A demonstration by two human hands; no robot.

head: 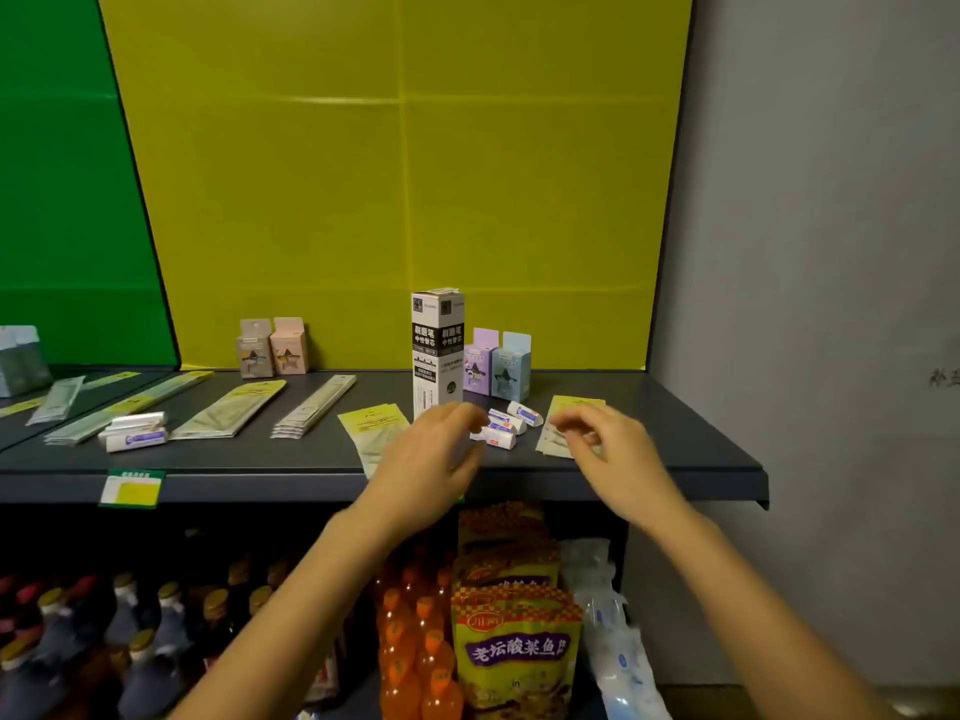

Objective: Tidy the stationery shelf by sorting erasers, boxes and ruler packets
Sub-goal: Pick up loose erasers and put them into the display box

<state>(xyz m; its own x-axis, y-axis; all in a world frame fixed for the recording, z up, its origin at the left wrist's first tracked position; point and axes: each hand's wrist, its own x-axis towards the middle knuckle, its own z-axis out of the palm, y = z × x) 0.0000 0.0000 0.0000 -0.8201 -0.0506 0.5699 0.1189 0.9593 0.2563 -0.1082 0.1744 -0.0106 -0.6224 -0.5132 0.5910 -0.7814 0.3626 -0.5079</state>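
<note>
Left grip (426,459) hovers loose-fingered and empty over the shelf (311,454). Ruler packets (228,410) and stacked erasers (136,432) lie to its left, a tall white box (438,350) stands just behind it, and loose erasers (501,428) lie just beside its fingertips. Right grip (615,452), blurred, hovers over a yellow packet (569,407); whether it holds anything cannot be told.

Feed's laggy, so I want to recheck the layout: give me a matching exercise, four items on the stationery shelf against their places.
Things:
1. tall white-and-black cardboard box
2. small pale pink cardboard box
3. small pale blue cardboard box
4. green-and-yellow paper price label

Places:
A. on the dark shelf's front edge, far left
B. right of the small lilac box
C. right of the small grey-beige box
D. directly behind the left hand

Pairs: 1-D, 2-C, 3-B, 4-A
</note>
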